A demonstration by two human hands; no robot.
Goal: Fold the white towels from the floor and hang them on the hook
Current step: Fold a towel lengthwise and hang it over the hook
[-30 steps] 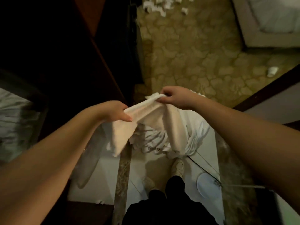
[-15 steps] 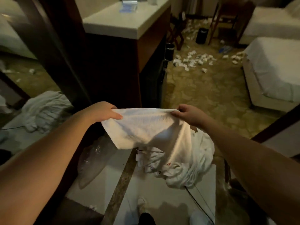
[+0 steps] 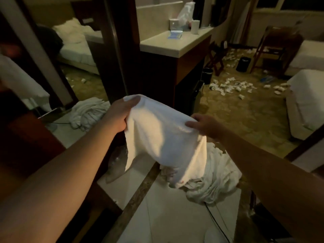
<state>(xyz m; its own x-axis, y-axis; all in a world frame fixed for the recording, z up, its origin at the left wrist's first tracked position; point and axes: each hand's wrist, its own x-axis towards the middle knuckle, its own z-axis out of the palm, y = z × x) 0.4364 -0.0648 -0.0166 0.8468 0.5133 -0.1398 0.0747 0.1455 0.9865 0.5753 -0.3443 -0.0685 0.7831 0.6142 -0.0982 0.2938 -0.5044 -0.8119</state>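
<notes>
Towel (image 3: 163,137) now spread wider than a second ago, raised in front of the person, above the towel heap (image 3: 210,183) on the floor. Left hand (image 3: 119,114) fingers grip its far-left corner; right hand (image 3: 205,126) pinches the right edge. Judged: folding barely begun; no hook visible.

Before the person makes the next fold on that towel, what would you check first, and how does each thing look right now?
1. Left hand grips a top corner of the white terry towel: ok.
2. Right hand pinches the other top corner: ok.
3. Top edge pulled taut and level: not ok, it sags and slants.
4. Towel hangs clear of the heap of white towels on the floor: cannot tell.
5. Hook in sight: not ok, none visible.
</notes>
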